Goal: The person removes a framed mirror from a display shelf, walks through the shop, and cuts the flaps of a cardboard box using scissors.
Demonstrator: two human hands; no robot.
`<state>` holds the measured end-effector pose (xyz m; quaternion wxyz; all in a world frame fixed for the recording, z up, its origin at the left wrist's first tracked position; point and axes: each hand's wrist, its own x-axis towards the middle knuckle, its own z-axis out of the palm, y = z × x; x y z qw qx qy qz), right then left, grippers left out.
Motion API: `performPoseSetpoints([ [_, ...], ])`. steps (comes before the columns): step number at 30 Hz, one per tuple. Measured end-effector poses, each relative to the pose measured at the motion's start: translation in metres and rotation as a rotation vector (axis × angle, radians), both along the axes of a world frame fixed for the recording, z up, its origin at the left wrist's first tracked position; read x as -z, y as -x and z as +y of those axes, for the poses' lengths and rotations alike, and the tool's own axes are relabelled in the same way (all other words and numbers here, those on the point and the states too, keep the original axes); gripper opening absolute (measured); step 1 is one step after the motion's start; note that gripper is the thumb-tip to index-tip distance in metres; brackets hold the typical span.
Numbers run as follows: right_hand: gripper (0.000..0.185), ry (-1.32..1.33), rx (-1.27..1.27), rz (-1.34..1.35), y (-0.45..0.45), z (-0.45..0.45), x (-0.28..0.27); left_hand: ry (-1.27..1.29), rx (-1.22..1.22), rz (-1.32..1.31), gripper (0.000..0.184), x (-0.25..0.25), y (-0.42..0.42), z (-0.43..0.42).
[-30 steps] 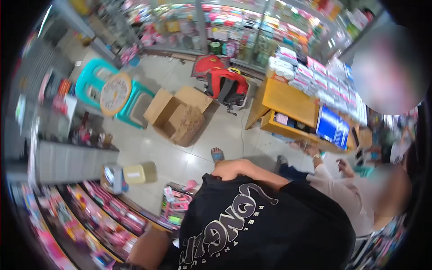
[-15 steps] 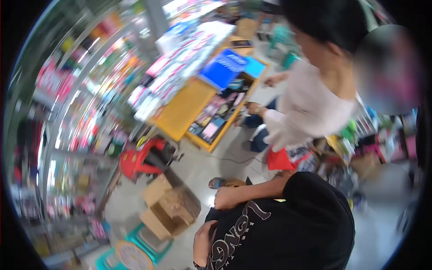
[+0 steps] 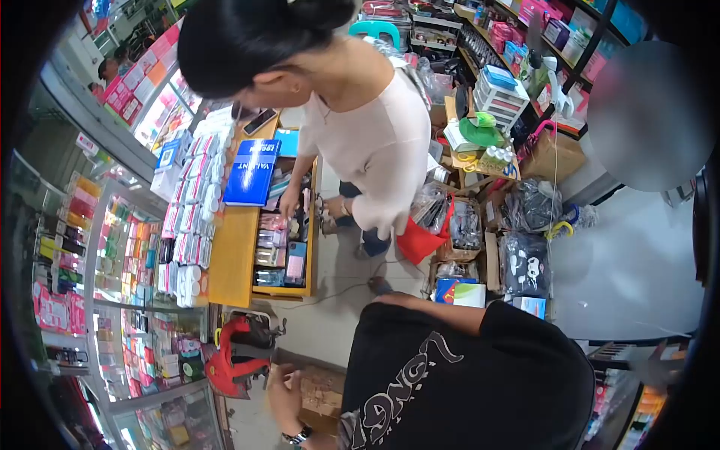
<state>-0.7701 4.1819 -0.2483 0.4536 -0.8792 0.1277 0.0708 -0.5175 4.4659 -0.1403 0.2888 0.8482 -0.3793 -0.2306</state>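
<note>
My left hand (image 3: 283,394), with a watch (image 3: 297,434) on its wrist, is held out from my black shirt (image 3: 480,382), over or beside a brown cardboard box (image 3: 321,394). Its fingers are loosely bent and apart, and nothing shows in them. Across the upper edge of the shirt lies my right forearm (image 3: 442,313). The shirt hides most of my right hand (image 3: 391,299), so its fingers do not show. Ahead, a co-worker in a pale top (image 3: 375,127) leans over an open drawer (image 3: 281,255) of small packs, one hand (image 3: 290,201) at its contents.
On the wooden table (image 3: 231,259) lie a blue book (image 3: 253,172), a phone (image 3: 259,121) and rows of white packs (image 3: 184,225). A red ride-on toy or scooter (image 3: 234,356) stands on the floor near glass display shelves (image 3: 135,300). Boxes of bagged goods (image 3: 525,266) and a red bag (image 3: 424,238) are to the right.
The view has swung round to the left and steadied. My left hand has come off my shirt and moved outward. My right hand has slipped mostly behind the shirt's edge.
</note>
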Motion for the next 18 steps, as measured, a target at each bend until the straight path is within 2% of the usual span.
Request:
performPoseSetpoints([
  [2, 0.018, -0.177, 0.194, -0.025, 0.025, -0.034, 0.027, -0.059, 0.104, 0.029, 0.024, -0.003, 0.015, -0.026],
  [4, 0.021, -0.312, 0.396, -0.068, 0.061, -0.071, 0.053, -0.057, 0.216, 0.046, 0.025, 0.027, 0.023, -0.042],
  [5, 0.022, -0.333, 0.508, -0.067, 0.081, -0.089, 0.064, -0.052, 0.317, 0.068, 0.026, 0.037, 0.028, -0.049],
  [7, 0.019, -0.28, 0.82, 0.07, 0.12, -0.12, 0.068, -0.13, 0.339, 0.098, 0.027, 0.037, 0.043, -0.074],
  [8, 0.018, -0.339, 0.945, -0.018, 0.15, -0.152, 0.13, -0.204, 0.35, 0.127, 0.028, 0.036, 0.053, -0.094],
  [10, 0.016, -0.66, 1.283, -0.182, 0.181, -0.198, 0.099, -0.351, 0.371, 0.187, 0.029, 0.035, 0.068, -0.14],
  [14, 0.018, -0.431, 1.714, -0.118, 0.222, -0.299, 0.134, -0.317, 0.264, 0.261, 0.03, 0.053, 0.088, -0.195],
  [16, 0.019, -0.342, 1.777, -0.051, 0.228, -0.34, 0.141, -0.322, 0.186, 0.294, 0.031, 0.059, 0.1, -0.213],
  [18, 0.021, -0.27, 1.759, -0.009, 0.231, -0.365, 0.152, -0.37, 0.222, 0.33, 0.031, 0.071, 0.11, -0.223],
])
